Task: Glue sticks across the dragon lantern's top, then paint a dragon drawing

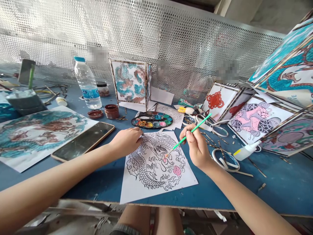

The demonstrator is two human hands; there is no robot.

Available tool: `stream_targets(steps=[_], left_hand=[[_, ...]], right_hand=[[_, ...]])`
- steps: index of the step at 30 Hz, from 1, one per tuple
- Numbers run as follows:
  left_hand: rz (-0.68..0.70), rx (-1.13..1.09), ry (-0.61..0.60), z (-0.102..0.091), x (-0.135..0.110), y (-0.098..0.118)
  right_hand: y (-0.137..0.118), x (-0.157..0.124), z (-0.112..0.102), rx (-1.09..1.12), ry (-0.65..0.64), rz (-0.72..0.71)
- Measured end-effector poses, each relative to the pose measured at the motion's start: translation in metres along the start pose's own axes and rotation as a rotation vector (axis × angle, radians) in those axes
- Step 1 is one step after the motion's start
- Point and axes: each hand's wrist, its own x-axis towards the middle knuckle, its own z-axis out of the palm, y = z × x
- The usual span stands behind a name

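Observation:
A dragon line drawing (156,169) on white paper lies on the blue table (281,182) in front of me. My right hand (197,145) grips a green paintbrush (193,130), its tip touching the drawing near a pink patch. My left hand (127,140) rests with curled fingers on the sheet's upper left corner, pressing it down. An oval paint palette (152,120) with several colours sits just beyond the drawing.
A phone (83,142) lies left of the drawing, beside a painted dragon sheet (36,133). A water bottle (87,83), brown paint jars (111,111), tape rolls (225,160), a glue bottle (245,151) and painted lantern panels (259,120) crowd the table before a perforated metal screen (171,39).

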Motion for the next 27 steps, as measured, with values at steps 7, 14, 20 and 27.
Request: stream_targets(steps=[7,14,20,27], left_hand=[[-0.007,-0.002,-0.009,-0.0006,0.0003,0.0],[-0.003,-0.006,0.0,-0.0002,0.0001,-0.0002],[-0.002,-0.008,0.005,0.0002,-0.0001,-0.0005],[-0.006,0.006,-0.01,0.0001,0.0006,0.0002]], right_hand=[[0.0005,-0.0006,0.0001,-0.026,-0.047,-0.004],[-0.0038,-0.0019,-0.0027,-0.038,-0.026,-0.002],[-0.0077,-0.0042,-0.0024,-0.039,-0.044,-0.014],[-0.0071,-0.0057,-0.0028,-0.036,-0.05,-0.068]])
